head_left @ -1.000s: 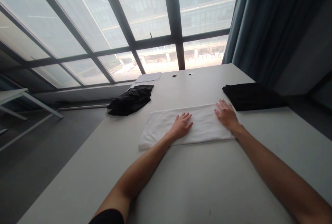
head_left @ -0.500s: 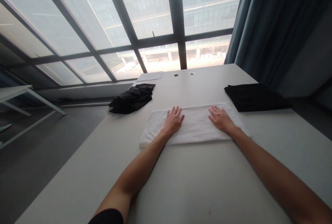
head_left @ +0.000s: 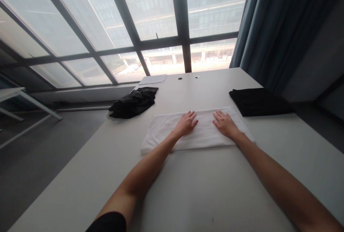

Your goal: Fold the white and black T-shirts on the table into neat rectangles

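A white cloth, folded into a long flat strip, lies across the middle of the grey table. My left hand rests flat on its centre, fingers stretched out. My right hand lies flat on the cloth a short way to the right, fingers also spread. Neither hand holds anything.
A crumpled black garment sits at the table's far left. A folded black garment lies at the far right. A sheet of paper and two cable holes are near the window. Dark curtains hang at the right.
Both hands have slid along the white cloth toward each other; the right hand left the cloth's right end and now lies nearer the middle.
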The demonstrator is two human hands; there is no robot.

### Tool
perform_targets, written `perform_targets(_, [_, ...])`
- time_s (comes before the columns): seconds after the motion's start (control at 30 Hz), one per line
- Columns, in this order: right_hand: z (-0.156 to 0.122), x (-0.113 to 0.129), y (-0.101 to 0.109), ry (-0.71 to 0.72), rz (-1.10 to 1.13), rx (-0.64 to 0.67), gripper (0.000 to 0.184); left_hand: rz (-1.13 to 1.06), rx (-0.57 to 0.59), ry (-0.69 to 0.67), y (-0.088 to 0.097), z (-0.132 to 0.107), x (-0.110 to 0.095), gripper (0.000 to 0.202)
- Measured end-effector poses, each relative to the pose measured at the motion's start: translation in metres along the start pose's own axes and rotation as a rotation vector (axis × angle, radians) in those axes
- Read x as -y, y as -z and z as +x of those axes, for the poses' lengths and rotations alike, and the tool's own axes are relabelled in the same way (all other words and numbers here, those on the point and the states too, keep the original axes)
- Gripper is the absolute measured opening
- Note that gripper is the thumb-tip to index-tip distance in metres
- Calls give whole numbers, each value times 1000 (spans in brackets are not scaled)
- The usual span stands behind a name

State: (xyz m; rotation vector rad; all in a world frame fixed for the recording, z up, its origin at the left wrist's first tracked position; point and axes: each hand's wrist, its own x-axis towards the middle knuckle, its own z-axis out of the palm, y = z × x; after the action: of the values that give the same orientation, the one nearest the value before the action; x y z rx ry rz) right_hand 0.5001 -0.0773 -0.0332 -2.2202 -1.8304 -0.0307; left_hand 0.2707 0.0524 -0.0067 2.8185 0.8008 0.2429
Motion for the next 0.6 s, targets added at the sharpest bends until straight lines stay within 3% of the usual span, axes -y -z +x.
perform_targets(0.13, [0, 0, 0, -1, 6, 2, 54, 26, 4, 40, -11, 12, -8, 55])
perform_targets(0.3, [-1, 2, 1, 3, 7, -10, 53, 34, 0, 24, -20, 9, -3, 55])
perform_targets(0.47, [-2, 3, 2, -2, 7, -3, 53, -18, -8, 26, -21, 10, -2, 55])
perform_targets(0.6, [-1, 2, 2, -1, 13, 6, 54, -146, 38, 52, -11, 16, 9, 51])
